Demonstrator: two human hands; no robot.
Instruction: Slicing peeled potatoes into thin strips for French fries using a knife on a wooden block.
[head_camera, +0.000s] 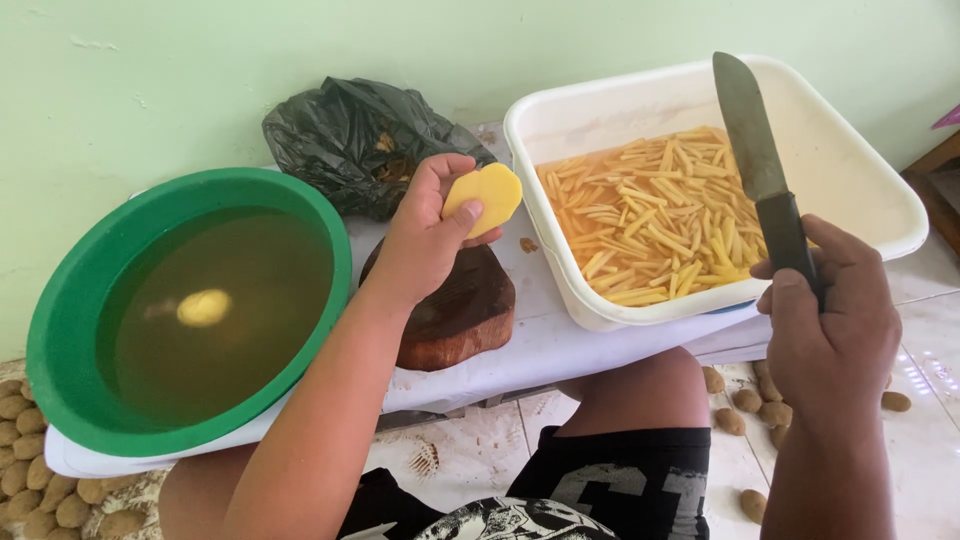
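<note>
**Peeled potato lifted over the block, knife held up**

While the person sits on a low place with bare knees close to the camera, unpeeled potatoes (745, 405) lie scattered on the tiled floor at the right, and more of them are piled at the left edge (30, 480).

The right hand (835, 335) is closed around the dark handle of a knife (755, 150), and the blade points up and away, above the near rim of the white tub. The left hand (425, 235) grips a peeled yellow potato (485, 195) between thumb and fingers and holds it in the air, just over the round wooden block (460, 310).

I judge that the step in hand is to bring one peeled potato to the block for cutting. The next move calls for a flat, steady seat of the potato on the wood, and fingers kept away from the blade path.

Farther, the green basin (60, 300) holds cloudy water with one peeled potato (203, 307) in it. The white tub (850, 160) holds cut potato sticks (650, 215) in water. Behind them, a black plastic bag (350, 135) lies against the pale green wall.
</note>
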